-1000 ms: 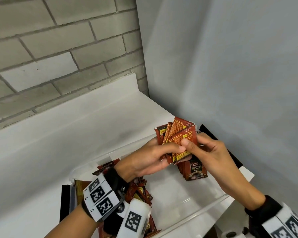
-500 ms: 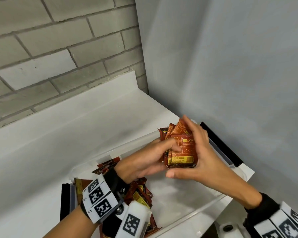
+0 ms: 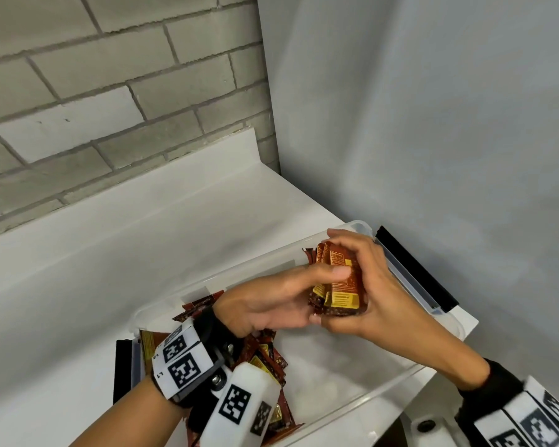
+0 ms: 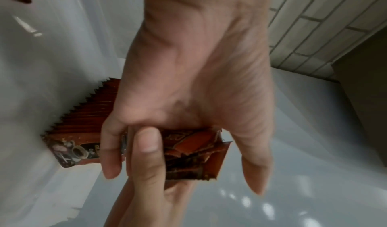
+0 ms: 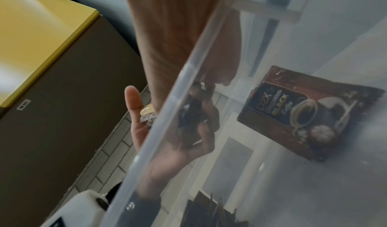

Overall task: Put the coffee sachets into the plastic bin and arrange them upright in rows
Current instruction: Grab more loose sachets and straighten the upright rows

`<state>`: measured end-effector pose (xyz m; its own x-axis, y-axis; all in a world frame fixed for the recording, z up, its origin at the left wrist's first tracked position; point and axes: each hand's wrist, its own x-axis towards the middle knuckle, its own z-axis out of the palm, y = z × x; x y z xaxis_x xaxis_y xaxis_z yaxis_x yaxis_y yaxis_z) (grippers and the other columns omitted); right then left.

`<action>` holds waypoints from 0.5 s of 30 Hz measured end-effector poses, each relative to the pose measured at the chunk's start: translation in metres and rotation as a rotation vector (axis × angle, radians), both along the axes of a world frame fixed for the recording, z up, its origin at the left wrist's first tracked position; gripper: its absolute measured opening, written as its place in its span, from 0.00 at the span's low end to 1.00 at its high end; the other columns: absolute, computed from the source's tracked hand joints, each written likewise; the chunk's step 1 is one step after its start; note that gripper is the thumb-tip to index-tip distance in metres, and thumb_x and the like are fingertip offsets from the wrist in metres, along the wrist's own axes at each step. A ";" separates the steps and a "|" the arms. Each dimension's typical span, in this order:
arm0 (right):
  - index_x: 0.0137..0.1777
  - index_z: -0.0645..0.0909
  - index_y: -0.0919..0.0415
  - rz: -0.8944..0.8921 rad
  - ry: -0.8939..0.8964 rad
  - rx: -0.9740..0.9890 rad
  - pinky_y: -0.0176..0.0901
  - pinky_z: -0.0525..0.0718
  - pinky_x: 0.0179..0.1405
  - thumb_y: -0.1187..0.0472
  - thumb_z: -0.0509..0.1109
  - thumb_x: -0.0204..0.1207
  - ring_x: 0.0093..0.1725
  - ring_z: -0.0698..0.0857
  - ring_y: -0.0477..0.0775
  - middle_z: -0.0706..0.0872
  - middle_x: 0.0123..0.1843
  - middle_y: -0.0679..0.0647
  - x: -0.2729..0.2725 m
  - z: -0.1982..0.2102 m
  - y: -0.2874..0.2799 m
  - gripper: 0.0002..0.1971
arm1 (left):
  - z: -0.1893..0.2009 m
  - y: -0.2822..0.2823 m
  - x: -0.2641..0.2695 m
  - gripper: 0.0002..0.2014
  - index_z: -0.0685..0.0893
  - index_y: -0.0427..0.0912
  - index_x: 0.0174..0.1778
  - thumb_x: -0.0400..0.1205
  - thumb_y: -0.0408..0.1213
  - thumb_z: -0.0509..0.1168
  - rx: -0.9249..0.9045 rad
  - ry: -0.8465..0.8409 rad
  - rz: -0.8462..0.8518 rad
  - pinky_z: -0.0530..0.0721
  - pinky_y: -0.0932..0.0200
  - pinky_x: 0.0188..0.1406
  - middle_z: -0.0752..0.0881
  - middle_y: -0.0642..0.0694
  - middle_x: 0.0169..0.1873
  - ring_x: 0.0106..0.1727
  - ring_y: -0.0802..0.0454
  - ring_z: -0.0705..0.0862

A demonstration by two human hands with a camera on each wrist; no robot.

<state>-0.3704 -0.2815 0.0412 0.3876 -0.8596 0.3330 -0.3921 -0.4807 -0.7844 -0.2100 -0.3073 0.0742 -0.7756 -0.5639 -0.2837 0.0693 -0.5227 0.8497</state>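
One small stack of coffee sachets [image 3: 338,285] is gripped by both the left hand [image 3: 271,304] and right hand [image 3: 365,285] over the clear plastic bin [image 3: 384,395]. Its count is hidden by curled fingers. A loose heap of sachets [image 3: 265,356] is partly covered by the left wrist.

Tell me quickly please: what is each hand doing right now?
Left hand: grips the stack of sachets, thumb across its face.
Right hand: holds the same stack, fingers curled over its top, above the plastic bin.
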 end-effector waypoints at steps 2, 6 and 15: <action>0.71 0.59 0.33 -0.002 -0.019 0.005 0.24 0.68 0.66 0.41 0.78 0.58 0.71 0.64 0.39 0.63 0.68 0.30 0.001 0.001 0.000 0.43 | -0.002 -0.001 0.000 0.27 0.89 0.43 0.46 0.57 0.55 0.83 -0.010 -0.010 0.002 0.84 0.62 0.51 0.89 0.48 0.42 0.47 0.56 0.88; 0.71 0.60 0.37 -0.028 -0.025 0.029 0.23 0.65 0.68 0.38 0.80 0.55 0.75 0.63 0.39 0.63 0.73 0.36 0.001 0.002 0.001 0.45 | -0.003 0.002 -0.003 0.32 0.83 0.45 0.52 0.56 0.56 0.82 -0.092 -0.056 0.059 0.86 0.63 0.48 0.90 0.50 0.43 0.47 0.56 0.88; 0.66 0.63 0.35 0.034 0.027 0.054 0.23 0.72 0.57 0.51 0.79 0.57 0.63 0.73 0.39 0.72 0.60 0.38 0.000 0.002 0.003 0.39 | -0.005 0.001 -0.003 0.46 0.81 0.45 0.56 0.48 0.72 0.75 -0.101 -0.138 0.066 0.87 0.62 0.48 0.90 0.50 0.44 0.49 0.56 0.89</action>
<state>-0.3704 -0.2781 0.0434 0.4254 -0.8620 0.2756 -0.3979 -0.4516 -0.7986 -0.2132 -0.3061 0.0693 -0.6936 -0.6434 -0.3239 -0.0199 -0.4324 0.9014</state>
